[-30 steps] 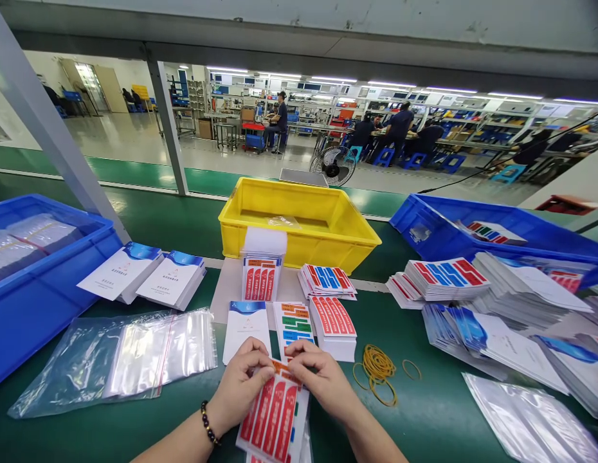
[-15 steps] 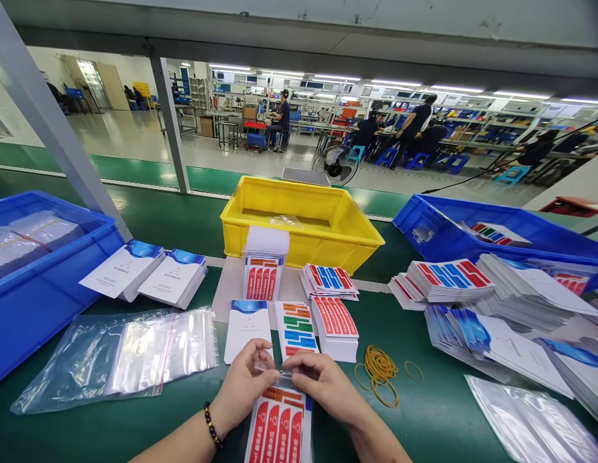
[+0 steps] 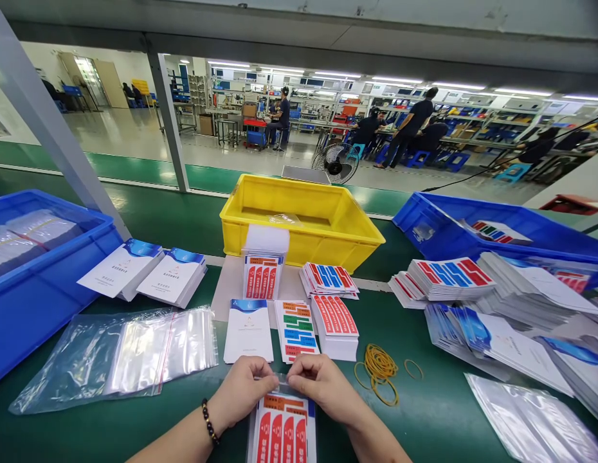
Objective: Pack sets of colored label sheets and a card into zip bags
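Bright workshop beyond a green counter [image 3: 415,411]. Near the front edge, gripping the top of a clear bag [image 3: 282,388] in both hands: left hand [image 3: 241,393] with thumb and fingers pinched together on it, right hand [image 3: 324,389] pinched likewise, just beside. Through the plastic, a red and orange sticker sheet [image 3: 282,437]. Just past the fingertips, a blue-topped white card [image 3: 248,331] and a multicolored sticker stack [image 3: 298,331]. To the right, rubber bands [image 3: 380,362]; to the left, plastic bags [image 3: 183,347]. Farther back, a yellow bin [image 3: 330,247].
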Demonstrator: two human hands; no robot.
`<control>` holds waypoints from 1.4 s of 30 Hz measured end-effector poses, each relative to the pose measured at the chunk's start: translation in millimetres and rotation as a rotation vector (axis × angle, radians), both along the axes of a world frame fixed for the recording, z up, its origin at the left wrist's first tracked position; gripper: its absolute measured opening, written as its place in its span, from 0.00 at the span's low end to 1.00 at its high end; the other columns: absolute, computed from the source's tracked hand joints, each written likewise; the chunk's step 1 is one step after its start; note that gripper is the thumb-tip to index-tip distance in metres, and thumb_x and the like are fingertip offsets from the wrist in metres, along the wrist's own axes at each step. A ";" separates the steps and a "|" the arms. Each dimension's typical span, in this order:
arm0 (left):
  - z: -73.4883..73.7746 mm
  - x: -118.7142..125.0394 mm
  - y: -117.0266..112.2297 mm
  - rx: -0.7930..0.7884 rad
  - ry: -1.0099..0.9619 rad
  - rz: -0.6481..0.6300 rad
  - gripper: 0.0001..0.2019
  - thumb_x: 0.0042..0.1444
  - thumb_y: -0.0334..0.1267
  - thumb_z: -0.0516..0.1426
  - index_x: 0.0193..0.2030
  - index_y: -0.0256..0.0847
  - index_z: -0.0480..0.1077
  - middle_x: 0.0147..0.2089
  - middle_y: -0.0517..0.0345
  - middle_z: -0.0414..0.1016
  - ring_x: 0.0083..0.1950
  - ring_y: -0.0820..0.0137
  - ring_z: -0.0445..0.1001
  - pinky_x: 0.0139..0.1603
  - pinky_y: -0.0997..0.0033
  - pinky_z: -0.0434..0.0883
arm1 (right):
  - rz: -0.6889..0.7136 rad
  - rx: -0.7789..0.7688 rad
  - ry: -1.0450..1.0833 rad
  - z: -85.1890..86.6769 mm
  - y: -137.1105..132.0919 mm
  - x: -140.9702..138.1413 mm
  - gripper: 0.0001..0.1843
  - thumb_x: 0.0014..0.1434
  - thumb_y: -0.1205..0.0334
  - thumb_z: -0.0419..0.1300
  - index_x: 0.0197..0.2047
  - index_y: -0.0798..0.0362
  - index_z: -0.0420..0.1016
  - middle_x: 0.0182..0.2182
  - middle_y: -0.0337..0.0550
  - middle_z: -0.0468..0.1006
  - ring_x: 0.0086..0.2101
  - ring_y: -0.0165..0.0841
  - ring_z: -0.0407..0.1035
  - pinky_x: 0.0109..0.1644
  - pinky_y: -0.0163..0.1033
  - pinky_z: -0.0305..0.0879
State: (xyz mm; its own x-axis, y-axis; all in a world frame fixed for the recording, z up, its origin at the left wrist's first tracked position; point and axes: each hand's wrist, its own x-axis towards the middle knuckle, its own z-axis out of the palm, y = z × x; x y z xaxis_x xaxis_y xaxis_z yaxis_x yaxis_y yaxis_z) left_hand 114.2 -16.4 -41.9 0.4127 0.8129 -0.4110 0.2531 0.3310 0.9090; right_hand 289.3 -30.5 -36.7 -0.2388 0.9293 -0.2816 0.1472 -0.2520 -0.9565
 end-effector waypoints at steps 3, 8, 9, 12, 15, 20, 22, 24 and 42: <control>-1.8 -1.6 -0.1 0.051 0.049 -0.013 0.09 0.44 0.40 0.56 0.21 0.38 0.64 0.25 0.62 0.68 0.30 0.69 0.67 0.34 0.71 0.62 | -0.009 0.015 0.020 1.6 1.1 -0.2 0.08 0.43 0.60 0.63 0.20 0.55 0.73 0.17 0.36 0.70 0.20 0.27 0.60 0.25 0.32 0.55; 0.0 -3.8 0.6 0.106 -0.004 -0.021 0.08 0.45 0.39 0.55 0.21 0.38 0.64 0.25 0.61 0.68 0.30 0.70 0.66 0.34 0.72 0.62 | 0.038 -0.036 -0.009 -1.6 0.5 -0.2 0.07 0.43 0.61 0.63 0.20 0.56 0.72 0.16 0.35 0.69 0.19 0.26 0.59 0.24 0.31 0.53; 0.5 -3.8 0.7 0.113 -0.007 -0.018 0.08 0.45 0.38 0.55 0.20 0.38 0.64 0.24 0.62 0.68 0.30 0.70 0.65 0.34 0.72 0.62 | 0.038 -0.034 -0.024 -2.7 -0.1 -0.6 0.07 0.43 0.62 0.62 0.19 0.56 0.71 0.16 0.34 0.68 0.19 0.26 0.58 0.24 0.30 0.53; 0.2 -2.7 0.6 0.101 -0.016 0.001 0.07 0.43 0.38 0.55 0.20 0.38 0.64 0.24 0.62 0.67 0.29 0.71 0.65 0.33 0.72 0.62 | 0.008 0.004 -0.039 -5.1 -1.8 -2.8 0.08 0.43 0.62 0.61 0.18 0.55 0.68 0.15 0.33 0.65 0.19 0.25 0.56 0.24 0.30 0.51; -3.6 -0.1 -0.6 0.056 -0.075 0.009 0.07 0.43 0.39 0.56 0.22 0.37 0.65 0.25 0.61 0.68 0.29 0.71 0.65 0.33 0.72 0.62 | 0.015 0.045 -0.059 -6.0 -3.3 -7.0 0.07 0.44 0.63 0.59 0.19 0.56 0.67 0.16 0.34 0.65 0.20 0.25 0.56 0.25 0.30 0.51; -10.6 3.5 -2.8 0.097 -0.098 -0.018 0.07 0.43 0.37 0.56 0.20 0.37 0.64 0.23 0.62 0.66 0.27 0.73 0.62 0.30 0.74 0.60 | 0.033 0.109 -0.159 -7.7 -6.9 -15.1 0.05 0.46 0.66 0.57 0.20 0.55 0.68 0.19 0.35 0.68 0.22 0.27 0.59 0.26 0.31 0.53; -9.6 3.0 -2.9 0.107 -0.070 -0.050 0.07 0.44 0.37 0.56 0.20 0.37 0.65 0.22 0.62 0.65 0.26 0.74 0.62 0.29 0.74 0.60 | 0.052 0.124 -0.214 -7.8 -7.9 -15.5 0.05 0.46 0.67 0.56 0.20 0.55 0.68 0.19 0.35 0.68 0.22 0.27 0.59 0.25 0.31 0.53; -6.0 0.7 -2.0 0.167 -0.028 -0.084 0.07 0.45 0.36 0.57 0.21 0.36 0.66 0.24 0.61 0.66 0.28 0.73 0.64 0.30 0.74 0.61 | 0.093 0.142 -0.261 -6.5 -7.7 -13.2 0.06 0.47 0.68 0.55 0.20 0.55 0.69 0.19 0.36 0.68 0.22 0.28 0.60 0.26 0.31 0.53; 36.1 -52.2 11.6 0.671 0.173 0.257 0.12 0.58 0.43 0.46 0.30 0.41 0.63 0.29 0.59 0.66 0.32 0.69 0.66 0.33 0.72 0.64 | 0.715 0.654 -0.804 -3.8 -31.1 -32.9 0.11 0.46 0.65 0.62 0.36 0.51 0.71 0.38 0.43 0.70 0.38 0.37 0.64 0.40 0.38 0.63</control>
State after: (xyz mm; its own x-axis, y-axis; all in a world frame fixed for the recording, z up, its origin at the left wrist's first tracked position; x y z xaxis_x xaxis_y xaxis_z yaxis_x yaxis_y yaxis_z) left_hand 62.0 -4.8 -5.8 0.1495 0.9747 0.1664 0.4005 -0.2136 0.8911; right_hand 256.4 -61.6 -40.5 -0.7207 0.6833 -0.1173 0.6522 0.6109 -0.4488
